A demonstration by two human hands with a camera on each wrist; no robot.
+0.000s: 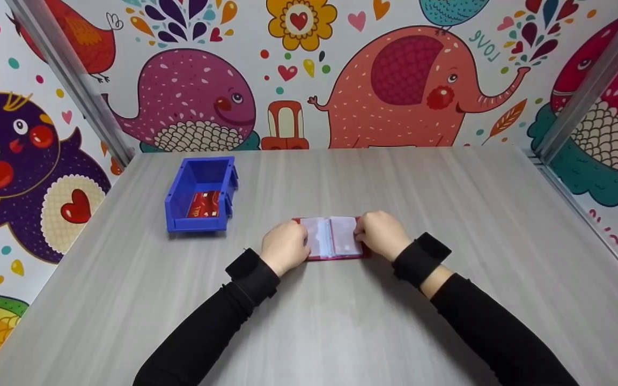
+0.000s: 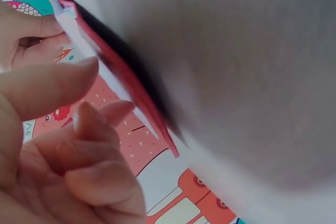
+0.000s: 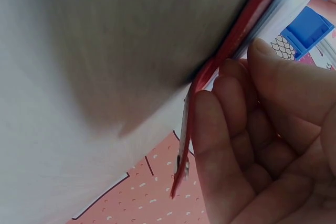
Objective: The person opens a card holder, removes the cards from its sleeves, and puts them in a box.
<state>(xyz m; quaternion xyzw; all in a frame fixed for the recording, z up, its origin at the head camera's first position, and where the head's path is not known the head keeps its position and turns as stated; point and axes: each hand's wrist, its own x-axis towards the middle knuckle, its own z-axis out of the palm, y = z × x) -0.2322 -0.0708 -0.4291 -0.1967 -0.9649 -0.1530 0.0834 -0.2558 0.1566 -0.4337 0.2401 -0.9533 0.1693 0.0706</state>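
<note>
A small red card holder (image 1: 319, 258) with clear plastic sleeves (image 1: 344, 236) lies spread out on the table, its pages facing up. At its left side, my left hand (image 1: 286, 245) holds it with curled fingers; in the left wrist view the thumb (image 2: 79, 80) lies at the near edge and a fingertip meets the pages. My right hand (image 1: 383, 234) pinches the right side. Close up in the right wrist view, its thumb (image 3: 283, 72) is on the sleeves and its curled fingers (image 3: 210, 114) are against the red cover (image 3: 202, 77).
A blue plastic bin (image 1: 180, 224) stands at the back left of the table, with red cards (image 1: 204, 205) inside. The grey wood-grain table (image 1: 309, 321) ends at a back wall (image 1: 298, 80) printed with cartoon animals. Metal posts (image 1: 73, 80) rise at the corners.
</note>
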